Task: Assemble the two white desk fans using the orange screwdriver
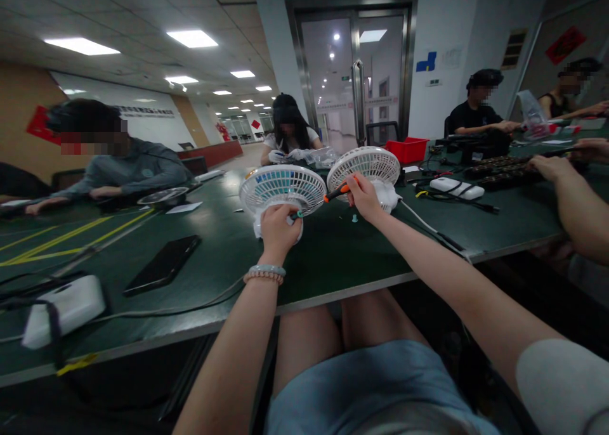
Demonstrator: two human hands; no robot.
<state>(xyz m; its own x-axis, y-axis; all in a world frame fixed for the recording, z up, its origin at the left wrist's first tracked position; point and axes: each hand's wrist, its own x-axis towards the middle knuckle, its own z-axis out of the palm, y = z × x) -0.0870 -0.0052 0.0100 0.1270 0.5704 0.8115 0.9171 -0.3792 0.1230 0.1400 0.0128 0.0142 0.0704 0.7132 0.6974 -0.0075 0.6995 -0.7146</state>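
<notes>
Left fan: the white-grilled fan (280,180) stands on the dark green table (323,264), directly in front of the person; it appears to be the piece being worked on.
Left hand: the left hand (280,231) is in front of the fan's lower part, thumb and fingers closed on a small teal piece (298,214); whether it also braces the fan cannot be told.
Screwdriver: the right hand (364,197) grips the orange-and-black screwdriver (337,191) by its handle, with the shaft slanting down toward the teal piece.
Tip: too small to make out; contact with the teal piece or a screw cannot be confirmed.
Step in hand: probably close screwdriver work at the fan's lower part, one hand guiding and the other driving.
Next move: seems to call for a steady left pinch, the shaft lined up and a controlled right wrist.
Loose teal piece: another small one (354,218) lies on the table below the right hand, easily knocked away.
Right fan: a second white fan (364,162) stands just beside, behind the right hand.
</notes>
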